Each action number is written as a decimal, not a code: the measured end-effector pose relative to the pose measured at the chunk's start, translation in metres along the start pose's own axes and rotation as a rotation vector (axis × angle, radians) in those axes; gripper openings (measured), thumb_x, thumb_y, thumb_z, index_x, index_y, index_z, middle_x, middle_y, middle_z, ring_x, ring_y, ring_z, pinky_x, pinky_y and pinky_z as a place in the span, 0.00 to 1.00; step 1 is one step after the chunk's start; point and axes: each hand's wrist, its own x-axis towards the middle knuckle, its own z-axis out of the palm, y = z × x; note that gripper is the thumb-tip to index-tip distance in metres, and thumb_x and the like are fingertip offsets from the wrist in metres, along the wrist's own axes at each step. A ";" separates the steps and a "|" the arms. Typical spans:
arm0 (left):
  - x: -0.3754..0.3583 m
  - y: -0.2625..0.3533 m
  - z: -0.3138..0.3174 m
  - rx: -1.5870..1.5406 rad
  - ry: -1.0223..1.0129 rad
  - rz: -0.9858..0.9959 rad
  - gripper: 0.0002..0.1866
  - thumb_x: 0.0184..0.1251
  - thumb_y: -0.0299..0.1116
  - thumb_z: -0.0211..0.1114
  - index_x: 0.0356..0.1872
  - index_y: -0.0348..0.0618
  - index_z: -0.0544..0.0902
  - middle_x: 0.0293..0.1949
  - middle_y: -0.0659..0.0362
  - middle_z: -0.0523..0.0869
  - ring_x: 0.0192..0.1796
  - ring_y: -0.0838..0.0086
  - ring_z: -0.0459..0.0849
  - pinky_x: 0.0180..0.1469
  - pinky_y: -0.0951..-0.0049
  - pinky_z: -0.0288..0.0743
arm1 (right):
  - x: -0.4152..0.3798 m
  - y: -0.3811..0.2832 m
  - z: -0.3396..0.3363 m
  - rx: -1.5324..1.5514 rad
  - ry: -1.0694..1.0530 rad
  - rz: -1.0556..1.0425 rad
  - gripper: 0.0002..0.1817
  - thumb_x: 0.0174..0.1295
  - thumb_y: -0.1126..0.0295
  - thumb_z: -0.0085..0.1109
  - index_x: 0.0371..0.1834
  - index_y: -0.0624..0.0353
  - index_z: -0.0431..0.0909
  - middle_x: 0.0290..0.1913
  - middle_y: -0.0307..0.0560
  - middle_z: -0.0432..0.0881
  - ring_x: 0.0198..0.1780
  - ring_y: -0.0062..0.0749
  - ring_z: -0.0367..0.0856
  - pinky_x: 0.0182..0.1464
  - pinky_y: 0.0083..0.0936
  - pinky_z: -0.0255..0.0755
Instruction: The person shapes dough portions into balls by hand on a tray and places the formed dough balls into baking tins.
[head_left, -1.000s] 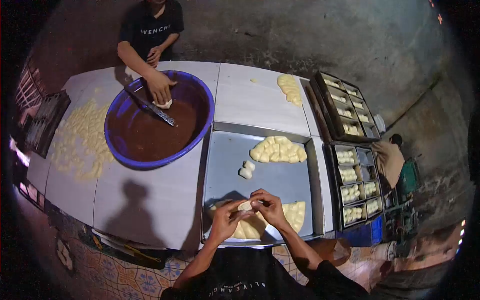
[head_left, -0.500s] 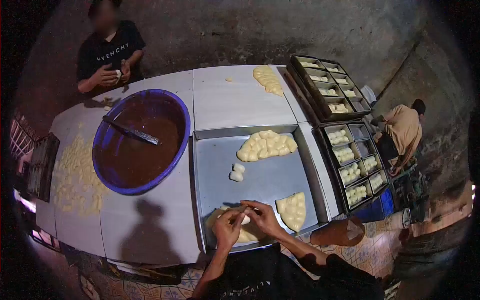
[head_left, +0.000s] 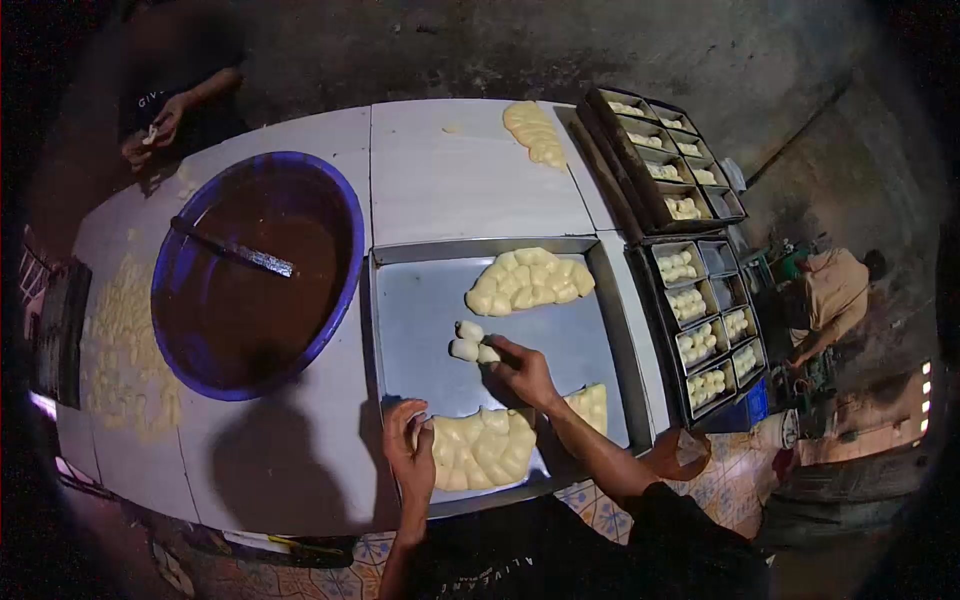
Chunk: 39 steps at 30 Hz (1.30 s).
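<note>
My right hand [head_left: 524, 376] has its fingertips closed on a small dough piece [head_left: 488, 354] on the metal tray [head_left: 415, 300]. This piece touches two white rolled dough pieces [head_left: 466, 339] in the middle of the tray. My left hand [head_left: 410, 450] hovers at the tray's front left corner, fingers loosely curved, thumb apart, with nothing visible in it. Beside it lies a cluster of dough pieces [head_left: 485, 450]. Another dough cluster [head_left: 530, 283] rests at the tray's back. My right forearm partly covers a third dough cluster [head_left: 590, 405].
A blue basin [head_left: 358, 250] of brown liquid, with a long flat tool [head_left: 250, 257] across it, stands left. Dough bits [head_left: 130, 350] are scattered beyond it. Dark baking tins [head_left: 690, 300] with dough line the right. One co-worker's hands [head_left: 155, 135] hold dough; another person [head_left: 835, 295] bends at right.
My hands have separated. The right moved up and forward with a dough piece to the two on the tray; the left drew back left, uncovering the front cluster. The view has shifted slightly.
</note>
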 end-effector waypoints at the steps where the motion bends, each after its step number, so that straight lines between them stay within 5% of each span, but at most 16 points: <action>1: -0.002 -0.001 -0.005 -0.060 -0.001 -0.004 0.16 0.61 0.14 0.57 0.51 0.35 0.75 0.46 0.55 0.80 0.53 0.71 0.78 0.58 0.70 0.71 | -0.002 0.005 -0.004 -0.036 0.078 -0.049 0.21 0.61 0.78 0.58 0.59 0.64 0.75 0.58 0.54 0.79 0.60 0.38 0.77 0.59 0.28 0.70; 4: -0.011 0.001 -0.013 -0.069 0.067 -0.039 0.14 0.63 0.14 0.55 0.49 0.34 0.76 0.43 0.55 0.81 0.51 0.72 0.79 0.56 0.72 0.72 | -0.019 -0.008 -0.018 0.130 0.174 0.057 0.17 0.64 0.81 0.53 0.57 0.64 0.77 0.55 0.51 0.81 0.58 0.33 0.77 0.59 0.28 0.70; 9: -0.018 0.011 0.006 0.345 -0.261 0.046 0.14 0.66 0.24 0.56 0.52 0.35 0.77 0.52 0.51 0.81 0.60 0.61 0.76 0.66 0.62 0.65 | -0.063 -0.008 -0.015 -0.553 -0.417 -0.370 0.23 0.55 0.67 0.64 0.55 0.58 0.77 0.52 0.57 0.77 0.54 0.51 0.75 0.52 0.40 0.73; 12: -0.023 0.016 0.027 0.385 -0.443 -0.010 0.26 0.63 0.22 0.57 0.65 0.37 0.68 0.60 0.46 0.76 0.64 0.54 0.73 0.68 0.59 0.61 | -0.076 -0.022 -0.017 -0.498 -0.286 -0.324 0.23 0.56 0.67 0.63 0.57 0.59 0.77 0.55 0.58 0.75 0.57 0.54 0.72 0.56 0.40 0.70; 14: -0.025 0.012 0.027 0.535 -0.538 0.066 0.30 0.64 0.24 0.57 0.68 0.39 0.63 0.64 0.45 0.72 0.67 0.52 0.70 0.70 0.57 0.60 | -0.081 -0.005 -0.024 -0.252 -0.096 -0.069 0.23 0.57 0.68 0.63 0.56 0.61 0.77 0.53 0.59 0.75 0.57 0.54 0.71 0.58 0.41 0.69; 16: -0.027 0.016 0.031 0.593 -0.631 0.081 0.31 0.65 0.27 0.57 0.70 0.39 0.61 0.65 0.43 0.71 0.69 0.50 0.68 0.70 0.58 0.59 | -0.080 -0.010 -0.040 -0.704 -0.233 -0.172 0.19 0.56 0.70 0.62 0.50 0.65 0.77 0.50 0.57 0.78 0.56 0.54 0.71 0.58 0.40 0.69; 18: -0.030 0.015 0.038 0.632 -0.714 0.126 0.32 0.68 0.33 0.57 0.72 0.40 0.59 0.70 0.43 0.65 0.73 0.51 0.60 0.72 0.54 0.55 | -0.086 0.003 -0.033 -0.558 -0.270 -0.174 0.16 0.54 0.71 0.63 0.46 0.65 0.77 0.49 0.58 0.78 0.56 0.53 0.72 0.58 0.42 0.69; 20: -0.034 -0.004 0.045 0.858 -0.918 0.277 0.35 0.70 0.43 0.57 0.72 0.38 0.57 0.73 0.43 0.56 0.76 0.50 0.53 0.74 0.50 0.50 | -0.092 0.007 -0.029 -0.224 -0.109 -0.001 0.10 0.59 0.72 0.62 0.40 0.65 0.77 0.36 0.53 0.81 0.38 0.37 0.80 0.45 0.32 0.74; 23: -0.048 -0.026 0.046 1.050 -0.957 0.363 0.41 0.66 0.56 0.57 0.74 0.43 0.56 0.75 0.41 0.50 0.77 0.48 0.46 0.74 0.45 0.43 | -0.081 -0.004 -0.047 0.155 0.355 0.103 0.07 0.61 0.72 0.61 0.39 0.63 0.76 0.33 0.38 0.80 0.36 0.18 0.75 0.37 0.20 0.72; 26: -0.051 -0.030 0.046 1.073 -0.947 0.383 0.41 0.66 0.57 0.57 0.73 0.43 0.59 0.75 0.41 0.52 0.77 0.47 0.46 0.74 0.44 0.42 | -0.060 -0.016 -0.089 0.261 0.721 -0.155 0.09 0.68 0.70 0.58 0.44 0.64 0.77 0.36 0.39 0.80 0.33 0.18 0.77 0.31 0.16 0.73; 27: -0.049 -0.027 0.048 1.073 -0.960 0.332 0.39 0.67 0.56 0.57 0.72 0.43 0.60 0.74 0.41 0.52 0.77 0.47 0.47 0.74 0.43 0.42 | -0.062 -0.052 -0.106 0.293 0.680 -0.087 0.09 0.66 0.71 0.59 0.45 0.63 0.77 0.36 0.38 0.80 0.34 0.17 0.77 0.34 0.16 0.73; 28: -0.042 -0.016 0.054 1.067 -0.975 0.290 0.38 0.67 0.56 0.56 0.72 0.44 0.61 0.74 0.40 0.53 0.77 0.46 0.48 0.73 0.43 0.43 | -0.057 -0.059 -0.119 0.338 0.655 -0.324 0.11 0.67 0.72 0.58 0.49 0.64 0.76 0.45 0.44 0.79 0.41 0.20 0.79 0.40 0.19 0.75; 32: -0.035 0.020 0.059 0.354 -0.661 0.165 0.26 0.71 0.39 0.58 0.67 0.41 0.69 0.66 0.50 0.71 0.71 0.53 0.65 0.71 0.59 0.58 | -0.071 -0.109 -0.107 0.524 0.366 -0.339 0.31 0.62 0.75 0.60 0.69 0.61 0.63 0.50 0.48 0.79 0.50 0.30 0.78 0.53 0.28 0.73; 34: -0.036 0.035 0.064 -0.252 -0.451 -0.259 0.23 0.74 0.40 0.55 0.63 0.36 0.72 0.61 0.50 0.76 0.64 0.64 0.73 0.68 0.63 0.63 | -0.083 -0.116 -0.074 0.416 0.154 -0.333 0.38 0.58 0.77 0.63 0.73 0.60 0.57 0.51 0.50 0.79 0.52 0.36 0.79 0.59 0.33 0.70; 36: -0.025 0.039 0.063 -1.059 -0.391 -0.695 0.25 0.75 0.45 0.53 0.60 0.34 0.73 0.58 0.48 0.78 0.60 0.64 0.76 0.67 0.62 0.66 | -0.099 -0.123 -0.044 0.095 -0.129 -0.335 0.38 0.59 0.75 0.63 0.74 0.60 0.56 0.52 0.51 0.77 0.54 0.34 0.77 0.57 0.28 0.71; 39: -0.018 0.032 0.049 -1.085 -0.344 -0.562 0.25 0.78 0.46 0.46 0.64 0.36 0.69 0.59 0.49 0.77 0.60 0.59 0.77 0.65 0.60 0.69 | -0.091 -0.127 -0.019 0.090 -0.095 -0.359 0.27 0.61 0.77 0.60 0.66 0.63 0.67 0.52 0.51 0.77 0.56 0.36 0.75 0.60 0.29 0.68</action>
